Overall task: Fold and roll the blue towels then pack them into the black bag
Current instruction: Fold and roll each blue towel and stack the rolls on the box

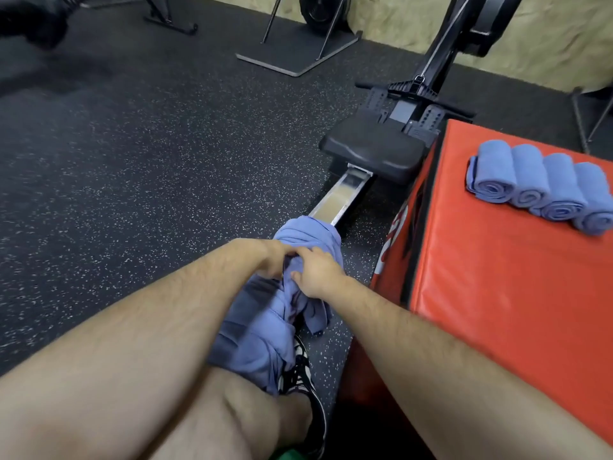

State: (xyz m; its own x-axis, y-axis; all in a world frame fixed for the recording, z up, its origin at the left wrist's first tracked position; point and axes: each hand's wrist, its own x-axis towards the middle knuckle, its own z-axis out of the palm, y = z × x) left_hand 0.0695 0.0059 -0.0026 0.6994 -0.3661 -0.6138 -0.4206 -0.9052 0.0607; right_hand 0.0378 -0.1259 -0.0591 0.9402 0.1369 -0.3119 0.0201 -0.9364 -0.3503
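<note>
**Both grips bunched in loose towels on the rower rail**

The loose blue towels (262, 333) lie in a crumpled heap draped over the rowing machine's rail (341, 194). The heap's long axis follows the rail, running from beside the person's knee up and away towards the black seat (374, 151). Its far end is a rounded bulge that sits on the rail. Its near end spills down by a black-and-white shoe (298, 370).

The left grip (275, 260) and the right grip (315, 277) meet at the middle of the heap, touching each other. The left grip's fingers are curled into the cloth. The right grip is closed over a gathered fold, with its thumb pressed against the fabric. Both forearms reach in from the bottom of the view.

To the right stands a red padded box (497, 293), close beside the rail. On its top, near the far right corner, four rolled blue towels (544, 184) lie side by side, each touching the next. Their long axes run parallel, pointing away from the person, and their spiral ends face the near side of the box. The row itself steps to the right and slightly nearer.

The speckled floor (132, 161) spreads out to the left.
</note>
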